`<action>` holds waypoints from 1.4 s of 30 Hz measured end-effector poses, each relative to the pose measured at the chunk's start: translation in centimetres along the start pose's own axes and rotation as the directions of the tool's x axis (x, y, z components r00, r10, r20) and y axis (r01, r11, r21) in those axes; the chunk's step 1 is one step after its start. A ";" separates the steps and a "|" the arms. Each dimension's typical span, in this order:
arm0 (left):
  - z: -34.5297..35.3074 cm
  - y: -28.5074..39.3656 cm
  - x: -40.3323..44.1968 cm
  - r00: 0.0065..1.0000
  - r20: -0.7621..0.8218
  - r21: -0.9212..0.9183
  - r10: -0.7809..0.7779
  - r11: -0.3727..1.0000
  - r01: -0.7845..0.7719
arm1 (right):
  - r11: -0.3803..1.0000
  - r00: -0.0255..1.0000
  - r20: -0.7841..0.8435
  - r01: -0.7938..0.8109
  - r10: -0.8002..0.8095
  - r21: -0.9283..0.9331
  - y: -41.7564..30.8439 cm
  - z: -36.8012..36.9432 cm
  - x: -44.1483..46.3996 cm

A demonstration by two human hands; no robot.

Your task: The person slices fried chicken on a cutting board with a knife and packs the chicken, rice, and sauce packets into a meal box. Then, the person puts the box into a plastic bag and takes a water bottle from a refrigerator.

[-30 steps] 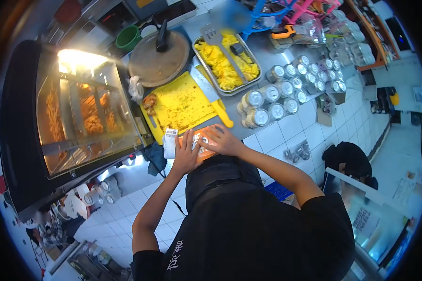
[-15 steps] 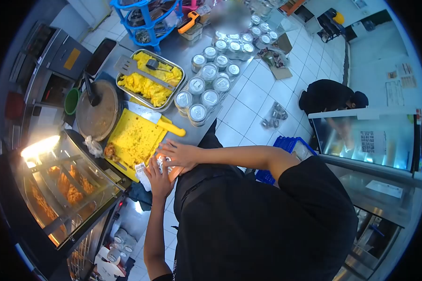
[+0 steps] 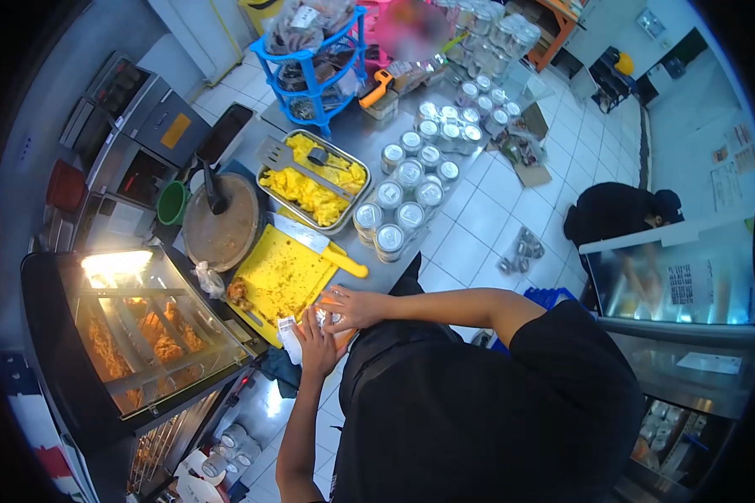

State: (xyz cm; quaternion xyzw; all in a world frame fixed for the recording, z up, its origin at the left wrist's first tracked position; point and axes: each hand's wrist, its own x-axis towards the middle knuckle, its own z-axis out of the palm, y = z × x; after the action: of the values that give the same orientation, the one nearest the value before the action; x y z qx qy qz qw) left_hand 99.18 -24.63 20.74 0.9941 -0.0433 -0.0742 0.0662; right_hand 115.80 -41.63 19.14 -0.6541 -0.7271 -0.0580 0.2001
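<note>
My left hand (image 3: 317, 342) lies with its fingers on a small orange-and-white wrapped package (image 3: 341, 336). From the other side, my right hand (image 3: 354, 308) presses its fingers over the same package, close to the left fingertips. Much of the package is hidden under both hands. A white printed slip (image 3: 290, 339) sticks out beside my left fingers. Just beyond the hands is a yellow cutting board (image 3: 283, 270) covered in crumbs, with a browned fried piece (image 3: 236, 291) at its near-left edge. A large knife (image 3: 346, 260) with a yellow handle rests across the board's far corner.
A metal tray (image 3: 344, 225) holds yellow food and a spatula (image 3: 310, 172). Several silver-lidded cans (image 3: 409, 173) stand to its right. At left are a round lidded pot (image 3: 222, 226) and a lit warmer (image 3: 147, 331) with fried chicken. Another person (image 3: 617, 216) bends behind a glass case.
The view has shifted, so the whole scene sits further right and lower. Both hands stay on the package, with only slight finger movement.
</note>
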 end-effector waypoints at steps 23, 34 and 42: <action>0.8 -1.2 -1.4 0.993 -0.033 -0.053 0.116 0.992 -0.118 | 0.972 0.984 0.079 0.141 -0.158 0.187 2.0 -0.5 -1.1; 0.9 0.6 -1.1 0.973 -0.224 0.003 0.059 0.998 -0.060 | 0.912 0.927 0.025 0.362 -0.373 0.195 4.3 0.3 -1.9; 3.4 2.1 -0.7 0.920 -0.387 -0.009 -0.058 0.998 0.059 | 0.828 0.999 -0.011 0.048 -0.051 0.559 2.5 3.5 -4.7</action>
State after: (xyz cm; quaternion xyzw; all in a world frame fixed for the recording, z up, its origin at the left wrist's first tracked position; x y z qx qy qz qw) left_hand 97.76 -27.06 17.84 0.9901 0.0001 0.1219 0.0699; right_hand 117.79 -44.49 13.80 -0.5480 -0.7294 0.1534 0.3797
